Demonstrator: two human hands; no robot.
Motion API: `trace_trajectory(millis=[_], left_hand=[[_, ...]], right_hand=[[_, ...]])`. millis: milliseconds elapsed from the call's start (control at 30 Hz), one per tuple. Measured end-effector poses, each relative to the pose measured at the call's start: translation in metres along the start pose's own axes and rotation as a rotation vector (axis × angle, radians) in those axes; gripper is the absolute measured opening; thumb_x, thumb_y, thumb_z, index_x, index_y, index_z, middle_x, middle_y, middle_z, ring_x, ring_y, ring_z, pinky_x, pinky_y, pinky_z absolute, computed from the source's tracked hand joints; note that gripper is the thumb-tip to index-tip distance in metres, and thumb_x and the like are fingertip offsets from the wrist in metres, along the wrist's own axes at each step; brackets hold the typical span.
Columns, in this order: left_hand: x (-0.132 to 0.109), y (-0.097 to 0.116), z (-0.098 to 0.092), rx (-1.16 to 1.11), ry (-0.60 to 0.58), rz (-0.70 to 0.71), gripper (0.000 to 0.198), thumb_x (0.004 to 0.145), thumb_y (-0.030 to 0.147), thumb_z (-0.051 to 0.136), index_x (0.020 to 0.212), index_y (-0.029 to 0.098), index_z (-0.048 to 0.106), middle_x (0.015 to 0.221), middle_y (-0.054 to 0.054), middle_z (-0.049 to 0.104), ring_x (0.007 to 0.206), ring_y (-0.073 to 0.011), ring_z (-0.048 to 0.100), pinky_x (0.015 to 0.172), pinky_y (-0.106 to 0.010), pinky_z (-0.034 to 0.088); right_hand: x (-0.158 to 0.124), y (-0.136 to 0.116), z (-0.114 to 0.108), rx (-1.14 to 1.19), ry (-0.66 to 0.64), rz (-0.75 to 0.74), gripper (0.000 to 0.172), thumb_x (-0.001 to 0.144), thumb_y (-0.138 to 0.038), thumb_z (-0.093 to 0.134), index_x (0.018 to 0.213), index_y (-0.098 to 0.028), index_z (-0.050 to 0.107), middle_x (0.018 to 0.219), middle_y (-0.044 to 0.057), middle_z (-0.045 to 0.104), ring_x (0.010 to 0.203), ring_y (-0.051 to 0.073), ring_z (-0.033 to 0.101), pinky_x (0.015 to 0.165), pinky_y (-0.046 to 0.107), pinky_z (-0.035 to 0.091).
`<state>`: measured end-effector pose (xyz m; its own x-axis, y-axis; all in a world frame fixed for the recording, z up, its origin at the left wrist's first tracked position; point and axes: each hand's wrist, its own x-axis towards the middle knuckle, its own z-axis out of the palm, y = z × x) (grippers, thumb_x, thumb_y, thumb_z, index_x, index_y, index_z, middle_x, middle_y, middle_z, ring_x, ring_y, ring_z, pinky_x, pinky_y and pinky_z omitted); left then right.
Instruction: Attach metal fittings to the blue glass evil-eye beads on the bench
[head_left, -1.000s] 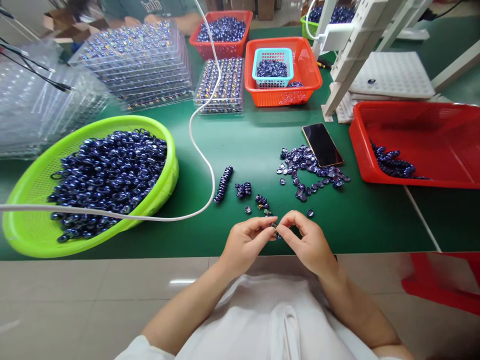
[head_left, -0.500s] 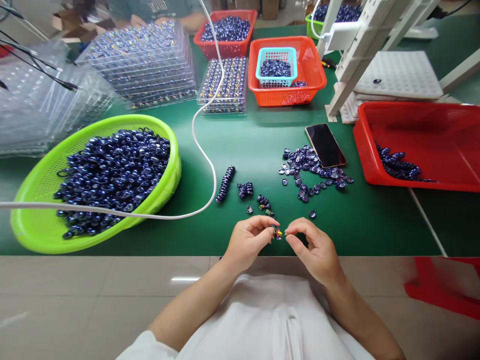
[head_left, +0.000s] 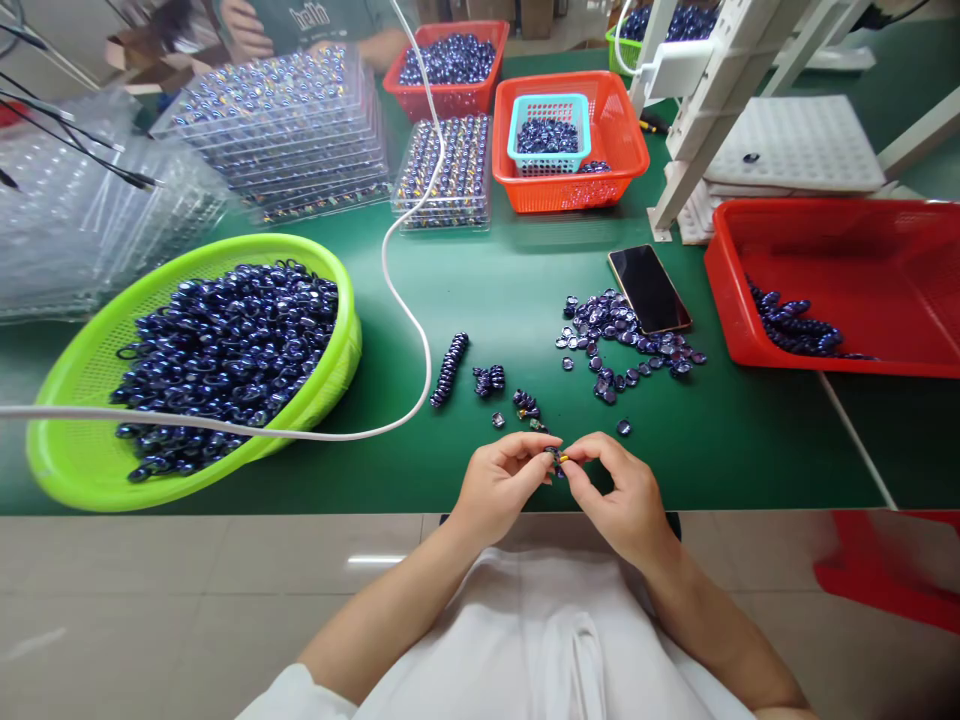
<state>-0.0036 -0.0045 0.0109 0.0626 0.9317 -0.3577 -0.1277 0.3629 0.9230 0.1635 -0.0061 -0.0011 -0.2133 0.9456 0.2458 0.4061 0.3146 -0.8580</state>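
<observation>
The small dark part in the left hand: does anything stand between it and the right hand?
Nothing visible does. The left hand pinches the small dark part, and the right hand has its fingertips at the yellow bit. The white cable lies to the left, clear of both.

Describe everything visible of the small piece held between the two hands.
The small piece looks dark and glossy, with a bright yellow part on its right side. The left hand pinches the dark portion between thumb and finger; the right hand has thumb and fingertip at the yellow part. It sits near the front edge of the green table in view. Fingers hide much of it; full shape, exact material and any table contact can't be told.
</observation>
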Motion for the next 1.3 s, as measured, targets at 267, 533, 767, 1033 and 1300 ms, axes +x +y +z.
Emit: trace_trajectory(millis=[267, 533, 767, 1033, 1300], left_hand=[[0.000, 0.001, 0.001, 0.004, -0.019, 0.023, 0.016, 0.078, 0.026, 0.072, 0.087, 0.013, 0.073, 0.074, -0.003, 0.070, 0.062, -0.0119, 0.063, 0.063, -0.023, 0.055], [-0.009, 0.005, 0.002, 0.130, 0.007, 0.097, 0.008, 0.077, 0.018, 0.064, 0.080, 0.014, 0.070, 0.068, -0.001, 0.066, 0.058, -0.0105, 0.056, 0.055, -0.021, 0.046], [-0.005, 0.002, 0.002, 0.167, 0.019, 0.097, 0.010, 0.078, 0.020, 0.064, 0.081, 0.015, 0.071, 0.071, -0.002, 0.070, 0.058, -0.0115, 0.058, 0.055, -0.021, 0.047], [0.003, -0.003, 0.000, 0.243, -0.081, 0.071, 0.025, 0.086, 0.025, 0.061, 0.104, 0.013, 0.075, 0.084, -0.006, 0.075, 0.064, -0.0137, 0.065, 0.064, -0.025, 0.056], [0.003, -0.005, -0.010, 0.373, -0.243, 0.203, 0.033, 0.091, 0.020, 0.055, 0.120, 0.017, 0.071, 0.099, -0.009, 0.069, 0.079, -0.0164, 0.067, 0.072, -0.029, 0.060]], right_hand=[[0.000, -0.002, 0.001, 0.000, 0.002, -0.025, 0.010, 0.090, -0.014, 0.057, 0.090, -0.024, 0.058, 0.082, 0.000, 0.065, 0.076, 0.016, 0.063, 0.072, 0.029, 0.050], [-0.002, -0.002, 0.001, 0.053, -0.017, -0.081, 0.014, 0.089, -0.012, 0.059, 0.093, -0.025, 0.059, 0.086, 0.002, 0.065, 0.081, 0.017, 0.063, 0.073, 0.032, 0.051], [-0.003, 0.001, 0.004, 0.028, 0.014, -0.071, 0.012, 0.090, -0.013, 0.059, 0.093, -0.025, 0.060, 0.090, 0.003, 0.066, 0.088, 0.020, 0.062, 0.078, 0.036, 0.051], [-0.005, 0.012, 0.002, -0.262, 0.052, -0.248, 0.020, 0.090, -0.010, 0.058, 0.104, -0.024, 0.059, 0.097, 0.007, 0.066, 0.092, 0.023, 0.060, 0.084, 0.043, 0.046], [0.003, 0.010, -0.010, -0.390, -0.135, -0.323, 0.017, 0.095, -0.012, 0.049, 0.101, -0.022, 0.061, 0.096, 0.007, 0.067, 0.088, 0.022, 0.058, 0.079, 0.039, 0.042]])
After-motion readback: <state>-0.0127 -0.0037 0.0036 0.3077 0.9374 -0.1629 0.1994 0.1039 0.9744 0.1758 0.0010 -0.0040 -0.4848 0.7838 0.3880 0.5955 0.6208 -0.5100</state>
